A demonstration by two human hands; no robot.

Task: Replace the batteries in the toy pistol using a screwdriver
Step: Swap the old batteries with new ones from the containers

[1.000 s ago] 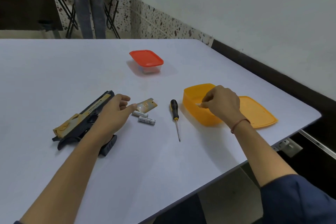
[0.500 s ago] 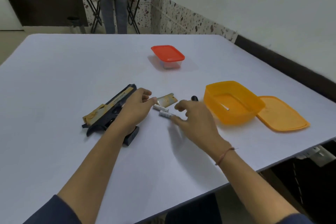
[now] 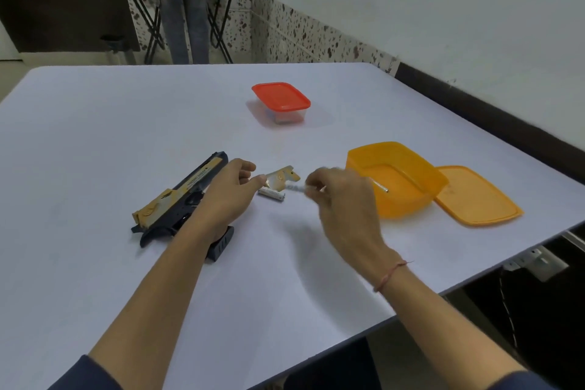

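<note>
The black and gold toy pistol (image 3: 186, 196) lies on its side on the white table (image 3: 126, 123). My left hand (image 3: 226, 196) rests on its grip, fingers loosely curled. The gold battery cover (image 3: 281, 179) lies just right of that hand, and one battery (image 3: 271, 195) lies on the table in front of it. My right hand (image 3: 342, 199) hovers beside them and pinches a second battery (image 3: 297, 188) at its fingertips, blurred by motion. The screwdriver is hidden behind my right hand.
An open orange box (image 3: 395, 177) with one battery (image 3: 380, 186) inside stands to the right, its lid (image 3: 474, 196) beside it near the table's edge. A clear box with a red lid (image 3: 281, 101) sits farther back. A person stands by a folding table in the background.
My right hand left the orange box, swung left to the two batteries on the table and picked one up. My left hand stayed on the pistol.
</note>
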